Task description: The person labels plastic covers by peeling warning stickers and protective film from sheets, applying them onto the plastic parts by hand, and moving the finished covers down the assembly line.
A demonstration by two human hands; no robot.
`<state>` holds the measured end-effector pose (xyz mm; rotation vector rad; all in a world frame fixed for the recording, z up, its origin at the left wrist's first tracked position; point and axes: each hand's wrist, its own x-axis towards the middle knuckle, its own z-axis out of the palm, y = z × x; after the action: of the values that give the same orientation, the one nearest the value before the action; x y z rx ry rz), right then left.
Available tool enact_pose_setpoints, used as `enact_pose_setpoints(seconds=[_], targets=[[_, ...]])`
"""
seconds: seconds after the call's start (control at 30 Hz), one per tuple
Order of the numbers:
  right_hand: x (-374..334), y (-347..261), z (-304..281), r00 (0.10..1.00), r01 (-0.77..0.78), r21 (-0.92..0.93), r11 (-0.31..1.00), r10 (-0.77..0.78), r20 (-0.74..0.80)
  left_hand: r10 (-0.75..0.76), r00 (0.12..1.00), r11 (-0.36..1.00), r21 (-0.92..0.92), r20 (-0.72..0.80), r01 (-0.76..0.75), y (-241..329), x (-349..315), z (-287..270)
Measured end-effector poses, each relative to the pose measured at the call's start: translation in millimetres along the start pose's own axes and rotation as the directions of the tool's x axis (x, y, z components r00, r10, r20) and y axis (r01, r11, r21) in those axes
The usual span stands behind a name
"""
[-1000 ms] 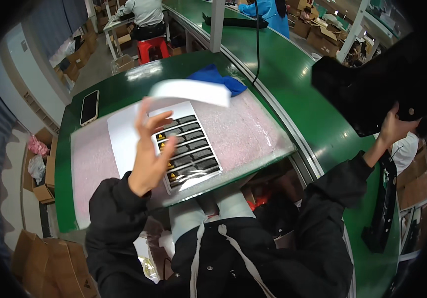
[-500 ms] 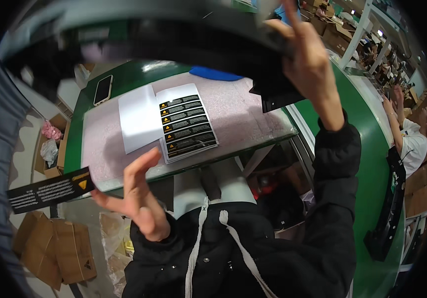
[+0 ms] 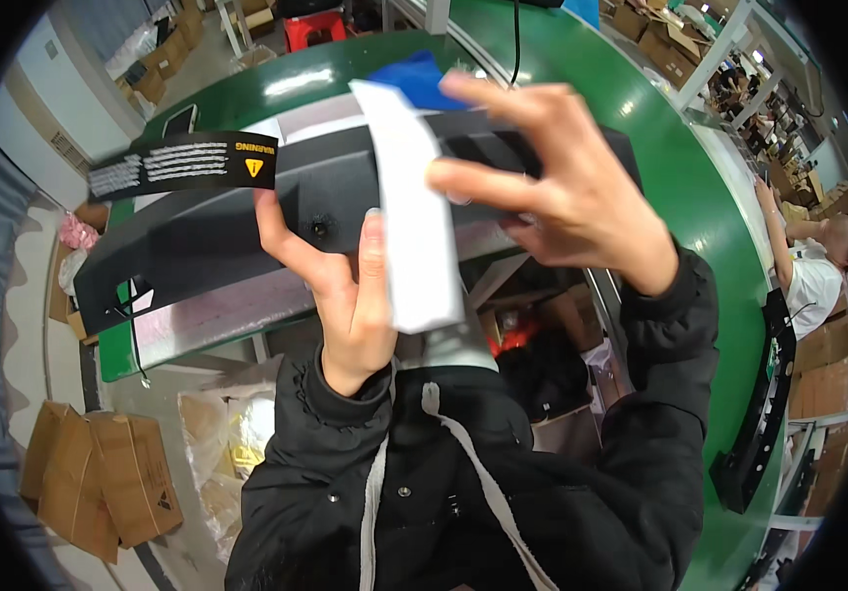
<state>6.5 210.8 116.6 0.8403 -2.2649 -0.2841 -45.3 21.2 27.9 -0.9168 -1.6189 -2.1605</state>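
Note:
A black warning label point(image 3: 187, 165) with a yellow triangle hangs from the tip of my left index finger. My left hand point(image 3: 340, 295) has its thumb raised against the edge of a blurred white paper strip point(image 3: 412, 227). From the right, my right hand point(image 3: 572, 182) reaches over with its fingers spread; one fingertip overlaps the strip, and whether it grips it is not clear. Beneath both hands a long, curved black panel point(image 3: 197, 251) lies across the table, with a small hole near its middle and a cut-out at its left end.
A blue cloth point(image 3: 414, 79) lies behind the strip. A phone point(image 3: 180, 120) rests at the far left of the green table point(image 3: 675, 148). Another black part point(image 3: 759, 404) lies on the right, near a person in white point(image 3: 818, 261). Cardboard boxes point(image 3: 99, 483) stand on the floor at left.
The black panel, raised in my right hand before, now lies on the table, and that hand is off it. My left hand has moved up with the label. The white strip has come into view between my hands.

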Motion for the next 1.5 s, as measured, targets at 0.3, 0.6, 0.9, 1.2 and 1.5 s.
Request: enact_pose_setpoints(seconds=[0.3, 0.6, 0.9, 1.2, 1.5], targets=[[0.0, 15.8, -35.6, 0.908, -0.123, 0.683, 0.72, 0.359, -0.215, -0.189, 0.98, 0.952, -0.233, 0.058, 0.197, 13.1, 2.1, 6.5], [21.2, 9.2, 4.9, 0.89, -0.428, 0.57, 0.702, 0.439, 0.127, -0.108, 0.983, 0.944, -0.294, 0.147, 0.147, 1.5, 9.3, 0.6], [20.3, 14.1, 15.6, 0.911, -0.387, 0.521, 0.761, 0.404, 0.088, -0.188, 0.981, 0.918, -0.346, 0.055, 0.195, 4.9, 12.0, 8.1], [17.2, 21.2, 22.0, 0.904, -0.397, 0.545, 0.739, 0.416, 0.094, -0.16, 0.986, 0.965, -0.215, -0.044, 0.148, 0.4, 18.1, 19.4], [3.4, 32.7, 13.9, 0.896, -0.406, 0.62, 0.671, 0.427, 0.125, -0.211, 0.972, 0.947, -0.268, -0.102, 0.178, -5.1, 21.6, 29.2]])
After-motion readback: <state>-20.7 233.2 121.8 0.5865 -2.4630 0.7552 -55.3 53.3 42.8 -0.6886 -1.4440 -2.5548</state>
